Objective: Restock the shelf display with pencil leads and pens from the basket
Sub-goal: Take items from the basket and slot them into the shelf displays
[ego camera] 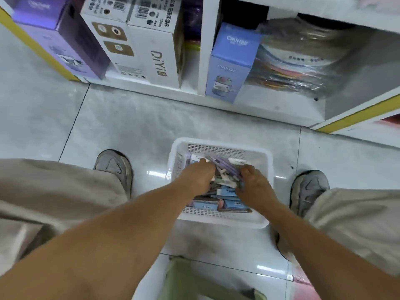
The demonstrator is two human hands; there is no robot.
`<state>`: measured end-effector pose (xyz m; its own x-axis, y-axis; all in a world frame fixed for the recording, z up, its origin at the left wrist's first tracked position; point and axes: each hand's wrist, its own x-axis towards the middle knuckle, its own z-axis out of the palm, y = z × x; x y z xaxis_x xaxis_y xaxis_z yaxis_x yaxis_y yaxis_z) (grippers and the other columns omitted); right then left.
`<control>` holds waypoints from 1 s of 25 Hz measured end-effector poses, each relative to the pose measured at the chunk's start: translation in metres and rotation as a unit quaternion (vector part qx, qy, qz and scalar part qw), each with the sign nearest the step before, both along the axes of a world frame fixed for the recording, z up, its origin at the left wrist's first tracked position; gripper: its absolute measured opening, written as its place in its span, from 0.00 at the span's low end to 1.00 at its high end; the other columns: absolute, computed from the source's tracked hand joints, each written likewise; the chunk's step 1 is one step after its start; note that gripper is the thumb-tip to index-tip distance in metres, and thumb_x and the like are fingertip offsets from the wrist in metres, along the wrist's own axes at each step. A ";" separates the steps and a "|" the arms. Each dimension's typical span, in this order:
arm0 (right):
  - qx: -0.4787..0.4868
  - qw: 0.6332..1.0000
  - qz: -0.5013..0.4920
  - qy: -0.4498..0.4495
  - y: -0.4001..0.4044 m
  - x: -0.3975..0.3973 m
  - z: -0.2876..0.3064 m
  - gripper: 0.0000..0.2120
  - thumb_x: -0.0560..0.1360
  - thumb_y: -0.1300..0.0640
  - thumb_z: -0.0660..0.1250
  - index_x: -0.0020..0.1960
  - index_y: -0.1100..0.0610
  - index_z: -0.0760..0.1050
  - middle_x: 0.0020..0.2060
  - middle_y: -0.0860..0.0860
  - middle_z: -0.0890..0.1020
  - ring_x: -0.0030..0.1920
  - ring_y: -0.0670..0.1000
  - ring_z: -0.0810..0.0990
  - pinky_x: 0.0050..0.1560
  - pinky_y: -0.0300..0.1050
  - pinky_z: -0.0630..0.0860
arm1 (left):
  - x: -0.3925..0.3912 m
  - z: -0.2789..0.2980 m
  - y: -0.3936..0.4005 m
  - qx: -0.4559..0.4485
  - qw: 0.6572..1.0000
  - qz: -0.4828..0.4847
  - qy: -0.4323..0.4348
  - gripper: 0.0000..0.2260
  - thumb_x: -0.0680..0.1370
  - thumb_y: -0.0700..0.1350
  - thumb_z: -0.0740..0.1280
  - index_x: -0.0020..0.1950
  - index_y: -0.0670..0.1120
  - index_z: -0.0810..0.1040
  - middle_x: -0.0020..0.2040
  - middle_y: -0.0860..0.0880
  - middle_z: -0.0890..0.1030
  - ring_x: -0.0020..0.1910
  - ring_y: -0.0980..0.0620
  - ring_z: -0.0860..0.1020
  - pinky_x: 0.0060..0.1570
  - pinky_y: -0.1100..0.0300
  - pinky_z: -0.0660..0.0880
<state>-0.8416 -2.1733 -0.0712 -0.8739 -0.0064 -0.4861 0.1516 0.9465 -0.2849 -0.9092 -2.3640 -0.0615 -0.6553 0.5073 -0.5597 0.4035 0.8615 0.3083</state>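
The white perforated plastic basket [220, 219] sits on the pale glossy tiled floor [129, 126] between our two feet, just in front of the bottom shelf. Inside it we see a loose heap of slim lilac and grey pens [225, 169] lying across flat blue and pink packets [234, 205] that may be the pencil leads; the print on them is too blurred to read.

Both our hands are down in the basket. Our left hand [200, 175] lies over the heap on its left side, fingers bent downward into the stock; we cannot tell whether they pinch anything, because the back of the hand hides the tips. Our right hand [254, 184] is on the right side of the heap, its fingers curled in against the lilac pens, touching them, though whether it truly grips them we cannot tell.

Grey trainers [115, 167] stand on either side of the basket, under beige trouser legs [54, 191]. Beyond it, the white shelf unit with a yellow edge strip [355, 118] holds a white carton printed DiYi [160, 61], a purple box [65, 40], a light blue CRUHRE box [229, 68] and a plastic-wrapped stack of coloured sheets [303, 61]. A pale green object [194, 282] shows at the lower edge.
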 end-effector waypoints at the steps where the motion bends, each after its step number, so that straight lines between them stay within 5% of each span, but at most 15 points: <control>1: 0.017 1.000 0.023 0.008 -0.001 0.001 -0.002 0.29 0.71 0.54 0.71 0.70 0.60 0.69 0.64 0.57 0.74 0.61 0.60 0.75 0.61 0.53 0.73 | 0.007 -0.008 0.002 -0.023 1.000 -0.006 -0.003 0.16 0.76 0.45 0.71 0.62 0.43 0.75 0.56 0.42 0.78 0.52 0.42 0.80 0.41 0.54 0.73; 5: 0.058 0.996 0.053 0.046 -0.014 -0.006 -0.014 0.33 0.72 0.45 0.70 0.71 0.59 0.66 0.63 0.56 0.73 0.62 0.58 0.73 0.62 0.53 0.71 | 0.018 -0.027 0.012 -0.096 0.995 -0.004 0.011 0.12 0.76 0.42 0.68 0.59 0.44 0.76 0.55 0.44 0.78 0.50 0.44 0.80 0.39 0.53 0.74; 10: 0.132 0.988 0.079 0.013 -0.038 -0.027 -0.027 0.25 0.75 0.54 0.63 0.68 0.63 0.66 0.60 0.59 0.73 0.61 0.61 0.72 0.60 0.56 0.71 | 0.013 -0.039 0.029 -0.119 0.992 0.048 -0.017 0.26 0.73 0.42 0.71 0.69 0.42 0.65 0.64 0.41 0.74 0.63 0.43 0.74 0.55 0.50 0.78; 13: 0.138 0.986 0.095 0.004 -0.045 -0.034 -0.032 0.18 0.75 0.58 0.63 0.63 0.63 0.69 0.57 0.60 0.74 0.57 0.61 0.75 0.55 0.56 0.73 | 0.010 -0.045 0.032 -0.126 0.990 0.063 -0.021 0.27 0.73 0.44 0.71 0.69 0.42 0.65 0.65 0.42 0.73 0.65 0.43 0.71 0.59 0.49 0.76; 20: 0.005 0.996 0.053 -0.076 -0.027 -0.031 -0.027 0.17 0.80 0.57 0.61 0.67 0.61 0.65 0.58 0.58 0.77 0.55 0.60 0.79 0.50 0.54 0.77 | -0.001 -0.053 0.021 -0.038 0.989 0.103 -0.098 0.07 0.73 0.46 0.69 0.49 0.48 0.76 0.46 0.48 0.80 0.51 0.47 0.78 0.43 0.56 0.74; 25: -0.089 0.988 -0.051 -0.117 -0.008 -0.028 -0.005 0.05 0.82 0.56 0.60 0.55 0.54 0.65 0.42 0.51 0.76 0.42 0.54 0.78 0.40 0.48 0.74 | -0.004 -0.048 0.013 0.035 0.981 0.122 -0.148 0.10 0.77 0.51 0.68 0.54 0.47 0.77 0.50 0.47 0.80 0.54 0.45 0.79 0.46 0.57 0.72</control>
